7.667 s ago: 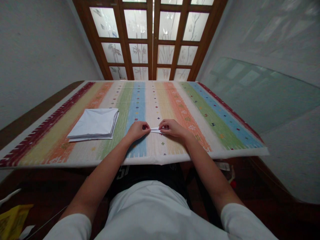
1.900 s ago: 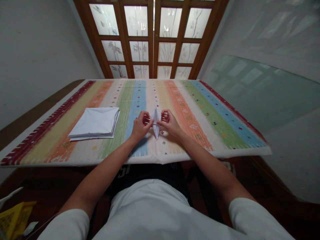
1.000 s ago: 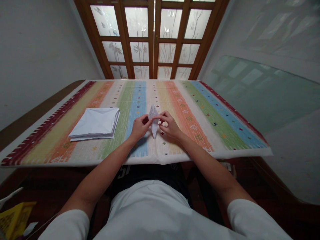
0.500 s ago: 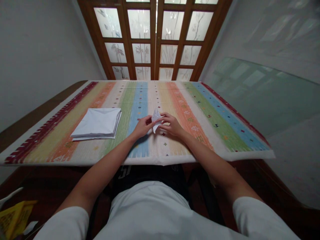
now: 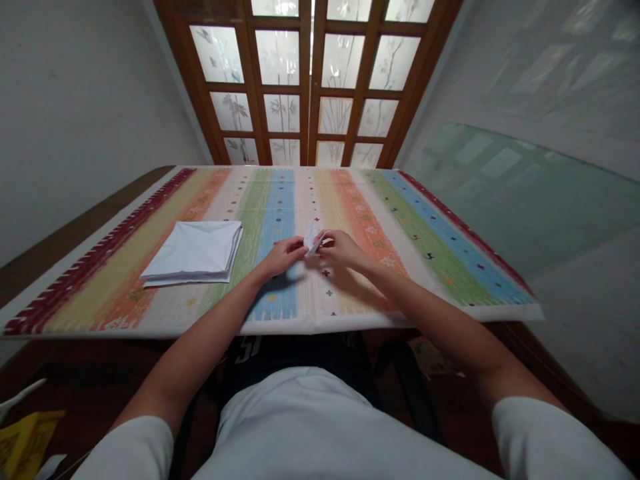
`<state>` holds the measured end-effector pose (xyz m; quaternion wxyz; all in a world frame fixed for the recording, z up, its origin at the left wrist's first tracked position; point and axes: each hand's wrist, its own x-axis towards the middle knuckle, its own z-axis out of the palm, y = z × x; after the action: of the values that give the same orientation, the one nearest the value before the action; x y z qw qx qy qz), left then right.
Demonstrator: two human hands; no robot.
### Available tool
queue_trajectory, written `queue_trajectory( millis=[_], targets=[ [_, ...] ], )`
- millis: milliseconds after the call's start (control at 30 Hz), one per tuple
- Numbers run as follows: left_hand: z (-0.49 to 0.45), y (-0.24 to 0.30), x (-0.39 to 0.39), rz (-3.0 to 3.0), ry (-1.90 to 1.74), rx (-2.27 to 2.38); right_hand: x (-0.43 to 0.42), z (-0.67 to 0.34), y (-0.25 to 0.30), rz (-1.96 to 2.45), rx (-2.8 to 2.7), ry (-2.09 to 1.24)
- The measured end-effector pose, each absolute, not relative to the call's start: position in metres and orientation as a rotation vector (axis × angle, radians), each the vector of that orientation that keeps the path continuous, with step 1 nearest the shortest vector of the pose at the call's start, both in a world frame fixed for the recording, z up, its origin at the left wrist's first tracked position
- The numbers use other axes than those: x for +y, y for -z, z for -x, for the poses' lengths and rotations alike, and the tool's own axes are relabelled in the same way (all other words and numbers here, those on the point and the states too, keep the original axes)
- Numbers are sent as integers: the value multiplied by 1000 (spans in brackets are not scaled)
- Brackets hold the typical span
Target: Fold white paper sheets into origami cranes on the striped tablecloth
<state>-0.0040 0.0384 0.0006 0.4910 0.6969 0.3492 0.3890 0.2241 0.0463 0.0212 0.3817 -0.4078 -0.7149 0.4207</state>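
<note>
While the right hand (image 5: 344,251) pinches the folded paper (image 5: 312,239) in a narrow grip, the left hand (image 5: 281,257) lies open just beside it, white stack (image 5: 193,251) far left on the striped tabletop cloth (image 5: 320,300).

Matt white folded paper (image 5: 312,239), rough woven striped cloth (image 5: 295,319), glossy varnished wooden door frame (image 5: 306,87)

The only legible marking is a white print on the dark garment (image 5: 295,357) at the lower centre of the view, reading "51"; the second character is partly hidden and may be an "I". The yellow packet (image 5: 30,433) at lower left shows no legible text at this resolution. No print can be made out on the folded paper (image 5: 313,240).
</note>
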Motion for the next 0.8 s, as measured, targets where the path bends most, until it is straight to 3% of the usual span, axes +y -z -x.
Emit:
queue_trajectory(
  millis=[200,467,800],
  targets=[
    [1,-13,23,-1710,-1022,920,25,-221,-36,992,-1741,-1123],
    [1,-24,16,-1653,-971,1040,15,-203,-4,889,-1478,-988],
    [-2,-21,4,-1668,-1007,1170,13,-206,-1,855,-1430,-1102]
  ],
)
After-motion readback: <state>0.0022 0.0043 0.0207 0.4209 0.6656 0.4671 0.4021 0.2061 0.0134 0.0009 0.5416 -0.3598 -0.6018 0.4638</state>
